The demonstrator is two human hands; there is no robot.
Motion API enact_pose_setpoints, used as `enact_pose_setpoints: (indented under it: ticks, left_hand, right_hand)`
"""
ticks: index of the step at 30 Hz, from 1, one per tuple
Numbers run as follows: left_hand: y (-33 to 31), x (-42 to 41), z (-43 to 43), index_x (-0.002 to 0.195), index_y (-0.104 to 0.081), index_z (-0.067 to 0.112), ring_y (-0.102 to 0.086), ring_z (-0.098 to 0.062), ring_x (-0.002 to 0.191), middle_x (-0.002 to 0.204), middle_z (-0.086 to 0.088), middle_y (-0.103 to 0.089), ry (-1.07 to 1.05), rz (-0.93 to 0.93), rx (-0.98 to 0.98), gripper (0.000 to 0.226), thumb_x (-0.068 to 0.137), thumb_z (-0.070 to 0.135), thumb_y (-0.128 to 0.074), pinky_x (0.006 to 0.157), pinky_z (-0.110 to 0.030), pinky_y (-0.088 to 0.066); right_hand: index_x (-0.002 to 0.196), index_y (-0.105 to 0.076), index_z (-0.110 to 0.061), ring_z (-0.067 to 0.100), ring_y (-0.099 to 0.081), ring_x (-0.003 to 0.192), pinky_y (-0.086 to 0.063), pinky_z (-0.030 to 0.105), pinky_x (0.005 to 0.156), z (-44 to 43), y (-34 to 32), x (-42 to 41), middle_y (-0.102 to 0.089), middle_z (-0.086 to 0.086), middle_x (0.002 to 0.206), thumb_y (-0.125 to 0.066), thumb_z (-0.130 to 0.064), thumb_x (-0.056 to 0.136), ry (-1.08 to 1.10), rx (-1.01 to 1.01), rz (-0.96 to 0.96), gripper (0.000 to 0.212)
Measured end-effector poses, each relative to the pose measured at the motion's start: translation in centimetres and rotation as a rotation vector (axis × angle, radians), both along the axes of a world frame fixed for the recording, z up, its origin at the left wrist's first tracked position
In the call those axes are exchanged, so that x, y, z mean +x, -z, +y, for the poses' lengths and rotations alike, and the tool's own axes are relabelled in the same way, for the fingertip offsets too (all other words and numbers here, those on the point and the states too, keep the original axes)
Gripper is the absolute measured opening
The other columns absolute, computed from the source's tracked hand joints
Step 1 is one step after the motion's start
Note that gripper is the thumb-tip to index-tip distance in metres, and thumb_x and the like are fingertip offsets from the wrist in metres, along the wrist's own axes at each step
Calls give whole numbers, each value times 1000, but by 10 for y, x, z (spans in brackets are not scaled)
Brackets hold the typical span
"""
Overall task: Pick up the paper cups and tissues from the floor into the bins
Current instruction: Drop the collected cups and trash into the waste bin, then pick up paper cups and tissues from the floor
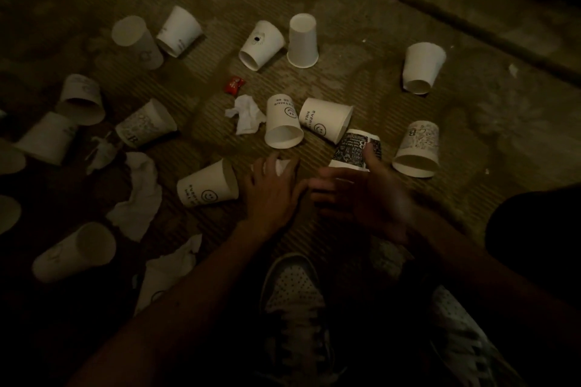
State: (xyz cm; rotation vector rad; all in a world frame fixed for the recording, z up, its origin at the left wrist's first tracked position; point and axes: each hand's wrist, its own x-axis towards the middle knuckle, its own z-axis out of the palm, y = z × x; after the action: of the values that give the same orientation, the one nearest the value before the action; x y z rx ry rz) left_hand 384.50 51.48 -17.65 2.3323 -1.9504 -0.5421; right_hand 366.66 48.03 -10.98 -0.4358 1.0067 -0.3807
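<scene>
white crumpled tissue (pixel 280 165) lies on the patterned carpet floor (pixel 377 41), with the left grip (pixel 270 195) curling round it. the right grip (pixel 361 198), blurred, clasps a black printed paper cup (pixel 356 149). if held loosely, either may fall; no bin is visible.

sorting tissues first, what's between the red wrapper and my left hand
A crumpled white tissue, then bare carpet before the left hand; head view.

Paper cups (pixel 302 41) are lying scattered over the floor (pixel 361 82), one tissue (pixel 246 115) lying just left of a central cup (pixel 283 126), a wrapper (pixel 234 85) sitting behind that tissue.
</scene>
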Motion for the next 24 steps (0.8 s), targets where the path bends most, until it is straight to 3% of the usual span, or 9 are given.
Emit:
enact_pose_setpoints:
  ticks: [3,6,9,11,14,18,21,24]
  left_hand:
    - [4,5,3,116,-63,10,-51,-38,108,118,-19,-58,88,-50,-197,33,97,35,-55,81,-44,-40]
    - [4,12,1,94,-63,4,-57,-33,85,92,-17,-63,81,74,-258,26,99,29,-56,71,-43,-42]
    - [-1,8,1,82,-62,9,-60,-27,69,77,-12,-66,39,183,-220,38,101,39,-48,65,-42,-47]
    - [-7,0,0,77,-63,9,-61,-28,65,72,-11,-67,26,198,-232,45,102,42,-45,64,-41,-48]
    - [-15,-10,-7,75,-64,10,-62,-29,66,74,-12,-68,22,239,-252,48,102,43,-43,65,-38,-48]
    - [-25,-17,-16,62,-51,21,-58,-20,61,64,-1,-61,-4,286,-171,54,101,54,-33,64,-36,-47]
    - [-30,-18,-24,73,-61,13,-61,-22,68,71,-5,-65,-76,349,-87,66,101,59,-23,70,-38,-47]
    - [-27,-17,-25,110,-60,3,-63,-35,88,95,-17,-67,51,214,-97,54,106,41,-22,76,-40,-45]
  right_hand:
    - [118,-62,-7,30,-64,106,-50,44,85,2,2,-4,-69,16,119,-16,-72,92,-10,-6,43,84]
    - [108,-66,-8,26,-66,92,-51,36,76,1,1,-2,-71,14,107,-23,-66,96,16,-75,179,74]
    - [97,-67,-16,18,-64,85,-45,26,64,-3,4,-3,-69,5,97,-49,-49,97,-62,-419,607,38]
    - [103,-61,-18,18,-59,94,-45,28,72,-9,14,-8,-62,0,99,-62,-38,93,-137,-690,867,23]
    - [124,-52,-10,25,-50,114,-43,38,93,-18,29,-13,-51,10,125,-68,-36,88,-236,-878,1093,47]
    - [137,-41,-7,32,-38,130,-35,43,107,-24,38,-10,-41,18,140,-76,-45,79,-222,-882,1171,78]
    - [140,-35,-9,33,-37,133,-35,45,108,-30,38,-8,-42,18,142,-78,-47,76,-263,-837,1172,86]
    - [138,-34,-11,32,-44,129,-41,46,104,-34,35,-10,-44,18,139,-79,-33,78,-201,-811,1075,79]
